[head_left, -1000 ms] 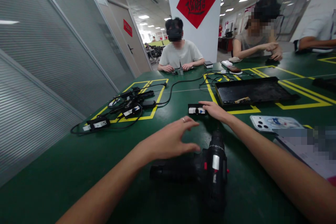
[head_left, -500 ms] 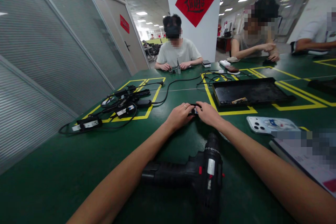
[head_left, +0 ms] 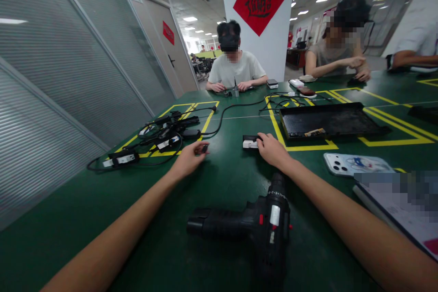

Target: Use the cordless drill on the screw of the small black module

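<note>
My left hand (head_left: 188, 159) is raised over the table, pinching a small black piece (head_left: 205, 148) between thumb and fingers; its exact kind is too small to make out. To the right, my right hand (head_left: 272, 147) grips the right end of a small black box-like part with a white label (head_left: 250, 144). That part rests on the green table (head_left: 226, 178); its right end is hidden by my fingers. Nearer to me, between my forearms, a black cordless drill (head_left: 270, 223) lies on its side with its chuck pointing away.
Tangled black power adapters and cables (head_left: 167, 139) lie at the left. A black tray (head_left: 325, 121) stands at the right, with a phone (head_left: 356, 164) and a notebook (head_left: 393, 210) nearer. Yellow tape (head_left: 311, 148) marks the table. A person (head_left: 236, 66) sits across; others sit at the right.
My left hand has left the labelled black part and moved left with a small black piece in its fingers. My right hand has stayed on the part, which shows more now.
</note>
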Available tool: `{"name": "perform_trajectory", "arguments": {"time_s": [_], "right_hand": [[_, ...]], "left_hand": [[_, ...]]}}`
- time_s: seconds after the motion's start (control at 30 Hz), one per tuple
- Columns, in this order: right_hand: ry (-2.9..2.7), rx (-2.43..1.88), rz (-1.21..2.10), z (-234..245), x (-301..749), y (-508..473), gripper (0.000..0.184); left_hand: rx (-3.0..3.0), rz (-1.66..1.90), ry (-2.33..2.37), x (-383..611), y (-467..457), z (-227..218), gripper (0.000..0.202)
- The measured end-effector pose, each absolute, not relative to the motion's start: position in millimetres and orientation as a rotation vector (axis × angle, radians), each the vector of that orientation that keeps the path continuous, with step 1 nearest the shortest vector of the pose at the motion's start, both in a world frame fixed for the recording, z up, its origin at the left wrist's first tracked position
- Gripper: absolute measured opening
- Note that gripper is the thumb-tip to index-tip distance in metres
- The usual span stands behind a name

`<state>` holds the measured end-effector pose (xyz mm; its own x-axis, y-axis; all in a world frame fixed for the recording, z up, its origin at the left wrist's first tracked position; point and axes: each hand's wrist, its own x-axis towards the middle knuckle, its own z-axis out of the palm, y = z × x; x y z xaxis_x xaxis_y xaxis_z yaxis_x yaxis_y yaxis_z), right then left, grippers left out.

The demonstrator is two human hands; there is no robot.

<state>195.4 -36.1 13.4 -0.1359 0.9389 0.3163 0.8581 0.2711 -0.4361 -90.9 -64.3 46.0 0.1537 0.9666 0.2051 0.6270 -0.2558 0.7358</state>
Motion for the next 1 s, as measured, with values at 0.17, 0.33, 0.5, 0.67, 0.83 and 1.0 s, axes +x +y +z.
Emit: {"name": "perform_trajectory", "arguments": {"time_s": [0.17, 0.33, 0.5, 0.67, 0.83, 1.0], "right_hand": [[-2.024, -1.631, 0.170, 13, 194, -37, 0.044], [-2.020, -1.624, 0.166, 12, 195, -37, 0.043], [-2.017, -1.596, 0.186, 12, 196, -36, 0.044], [-2.023, -1.603, 0.204, 13, 196, -36, 0.044], [-2.042, -1.588, 0.223, 14, 197, -36, 0.045], [-2.040, -1.548, 0.062, 25, 201, -40, 0.048]], "left_hand": [[1.537, 0.956, 1.624, -143, -90, 49, 0.033], [1.440, 0.825, 1.594, -159, -109, 67, 0.029], [1.574, 0.666, 1.581, -169, -109, 85, 0.034], [1.733, 0.521, 1.597, -179, -99, 91, 0.013], [1.889, 0.500, 1.601, -189, -96, 93, 0.017], [2.090, 0.598, 1.532, -165, -74, 85, 0.041]]}}
